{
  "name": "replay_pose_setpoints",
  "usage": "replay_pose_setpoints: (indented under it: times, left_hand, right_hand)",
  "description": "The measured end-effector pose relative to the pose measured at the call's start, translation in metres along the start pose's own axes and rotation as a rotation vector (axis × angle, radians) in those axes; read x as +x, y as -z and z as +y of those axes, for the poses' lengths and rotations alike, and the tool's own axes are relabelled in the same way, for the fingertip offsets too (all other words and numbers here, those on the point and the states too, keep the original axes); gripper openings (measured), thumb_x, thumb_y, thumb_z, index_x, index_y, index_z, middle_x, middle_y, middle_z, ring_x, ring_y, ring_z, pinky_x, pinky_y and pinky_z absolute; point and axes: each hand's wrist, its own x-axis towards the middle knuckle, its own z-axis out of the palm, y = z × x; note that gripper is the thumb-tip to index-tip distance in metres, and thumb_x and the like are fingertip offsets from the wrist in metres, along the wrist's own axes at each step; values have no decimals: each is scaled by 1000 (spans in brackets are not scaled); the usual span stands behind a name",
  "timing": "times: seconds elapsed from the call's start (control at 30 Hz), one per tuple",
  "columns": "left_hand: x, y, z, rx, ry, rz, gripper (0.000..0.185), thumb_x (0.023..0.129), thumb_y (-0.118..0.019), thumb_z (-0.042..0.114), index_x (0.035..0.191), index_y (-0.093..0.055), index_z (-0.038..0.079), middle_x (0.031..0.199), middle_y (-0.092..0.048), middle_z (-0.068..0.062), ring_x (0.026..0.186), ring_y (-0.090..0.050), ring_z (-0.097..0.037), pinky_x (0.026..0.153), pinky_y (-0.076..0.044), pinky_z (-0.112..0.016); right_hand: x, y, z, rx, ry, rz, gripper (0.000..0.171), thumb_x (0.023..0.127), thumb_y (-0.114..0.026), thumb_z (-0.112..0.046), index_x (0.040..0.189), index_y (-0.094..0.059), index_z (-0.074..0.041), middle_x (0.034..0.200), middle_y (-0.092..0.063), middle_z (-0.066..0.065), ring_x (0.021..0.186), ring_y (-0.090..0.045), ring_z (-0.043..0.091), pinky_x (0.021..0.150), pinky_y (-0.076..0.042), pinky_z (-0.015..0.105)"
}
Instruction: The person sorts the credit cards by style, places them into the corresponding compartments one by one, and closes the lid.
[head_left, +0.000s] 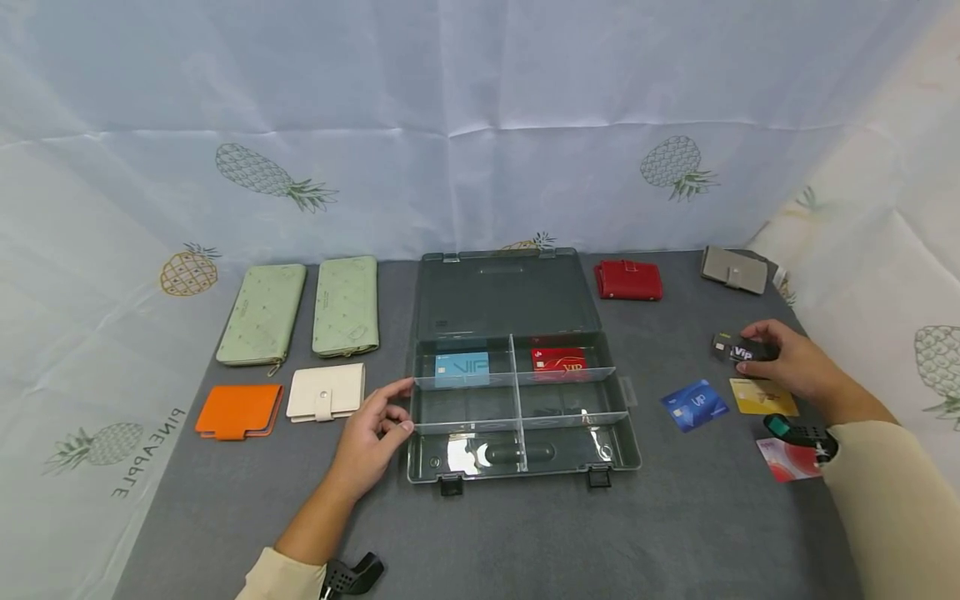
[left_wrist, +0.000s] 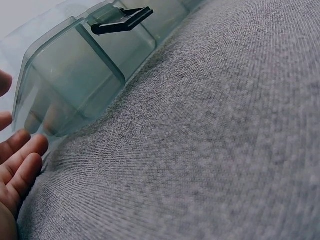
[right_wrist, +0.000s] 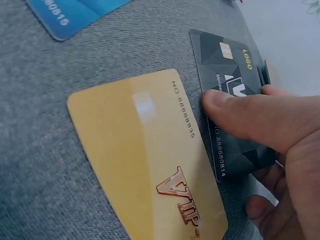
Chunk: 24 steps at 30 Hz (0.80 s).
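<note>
A clear grey compartment box (head_left: pixel 525 473) lies with its lid (head_left: pixel 502 292) swung back. A light blue VIP card (head_left: pixel 462 367) sits in its rear left compartment and a red VIP card (head_left: pixel 558 360) in the rear right. My left hand (head_left: pixel 375 429) rests with relaxed fingers against the box's left wall; in the left wrist view the fingers (left_wrist: pixel 20 160) lie beside the box corner (left_wrist: pixel 75 75). My right hand (head_left: pixel 787 358) pinches a black VIP card (head_left: pixel 738 348) just off the cloth, with the thumb (right_wrist: pixel 250 117) on top of the black card (right_wrist: pixel 225 65).
A gold card (head_left: pixel 762 397), a blue card (head_left: pixel 695 405) and a pink card (head_left: pixel 787 460) lie right of the box. Two green wallets (head_left: pixel 262 314), an orange wallet (head_left: pixel 238 410) and a cream wallet (head_left: pixel 326 392) lie left; a red wallet (head_left: pixel 628 279) and a grey wallet (head_left: pixel 735 268) lie behind.
</note>
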Motion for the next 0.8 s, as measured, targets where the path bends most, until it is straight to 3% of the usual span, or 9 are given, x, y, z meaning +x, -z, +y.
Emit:
replay_pose_setpoints:
  times: [0.13, 0.23, 0.37, 0.47, 0.6, 0.8]
  left_hand:
    - [0, 0, -1, -2, -4, 2, 60, 93, -69, -5, 150, -59, 8, 133, -66, -16, 90, -67, -12, 72, -54, -25]
    - [0, 0, -1, -3, -9, 3, 60, 92, -70, -5, 150, -60, 8, 133, -66, -17, 90, -67, -12, 71, -55, -25]
    - [0, 1, -1, 1, -7, 4, 60, 92, -70, -4, 150, -60, 9, 133, -66, -16, 90, -67, -12, 72, -55, -26]
    - [0, 1, -1, 9, -4, 2, 60, 93, -70, -4, 151, -59, 10, 133, -66, -15, 91, -67, -12, 72, -54, -26]
    - [0, 1, 0, 16, -6, 0, 60, 93, -70, -3, 151, -59, 11, 133, -66, -14, 92, -66, -11, 73, -54, -26]
    - [-1, 1, -1, 16, -7, 1, 60, 93, -70, -3, 151, -59, 11, 133, -66, -14, 91, -67, -12, 73, -55, -26]
  right_hand:
    - [-4, 1, -4, -32, 25, 95, 40, 106, -66, -14, 138, -52, 3, 129, -57, 34, 112, -54, 43, 85, -48, 47]
    - [-5, 5, -9, -17, 42, 135, 33, 109, -62, -16, 136, -56, 1, 122, -61, 25, 101, -57, 25, 75, -50, 30]
    - [-6, 9, -23, 50, 70, 133, 31, 108, -64, -17, 134, -59, -1, 113, -65, -4, 89, -56, 1, 70, -48, 18]
    - [-5, 7, -40, 121, 115, 118, 29, 108, -64, -13, 133, -58, 1, 108, -64, -19, 91, -57, -4, 74, -48, 16]
    - [-1, -1, -67, 201, 162, 70, 30, 107, -64, -9, 134, -57, 4, 111, -65, -16, 96, -58, 0, 77, -50, 17]
    - [2, -21, -115, 272, 162, -44, 33, 107, -64, -12, 137, -57, 1, 115, -65, -4, 99, -60, 7, 80, -55, 24]
